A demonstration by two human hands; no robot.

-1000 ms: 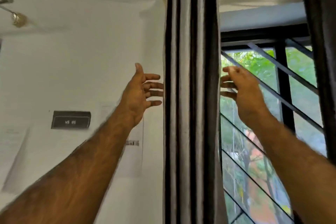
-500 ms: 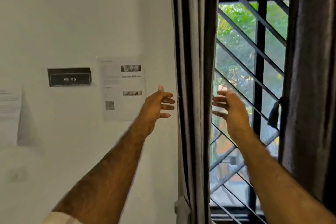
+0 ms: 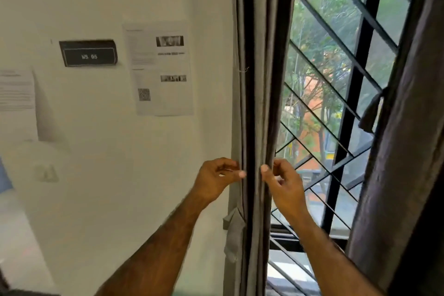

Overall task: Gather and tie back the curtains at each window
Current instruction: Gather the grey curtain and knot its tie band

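A grey curtain (image 3: 257, 79) hangs gathered into a narrow column of folds along the left side of the window (image 3: 336, 67). My left hand (image 3: 216, 180) pinches its left edge, thumb in front and fingers curled behind. My right hand (image 3: 283, 185) pinches the right edge at the same height, thumb on the front folds. A grey fabric strap (image 3: 231, 226) hangs at the curtain's left side just below my left hand. A second, darker curtain (image 3: 408, 139) hangs at the right, with a dark tie piece (image 3: 371, 113) sticking out from its left edge.
Black diagonal window bars (image 3: 319, 113) lie behind the curtains. On the white wall to the left are a printed sheet (image 3: 161, 69), a black "WS 05" sign (image 3: 89, 54) and another paper (image 3: 16, 90).
Both hands dropped down the curtain and closed in from either side; they were open and apart from it, and now pinch its edges. The view tilted downward.
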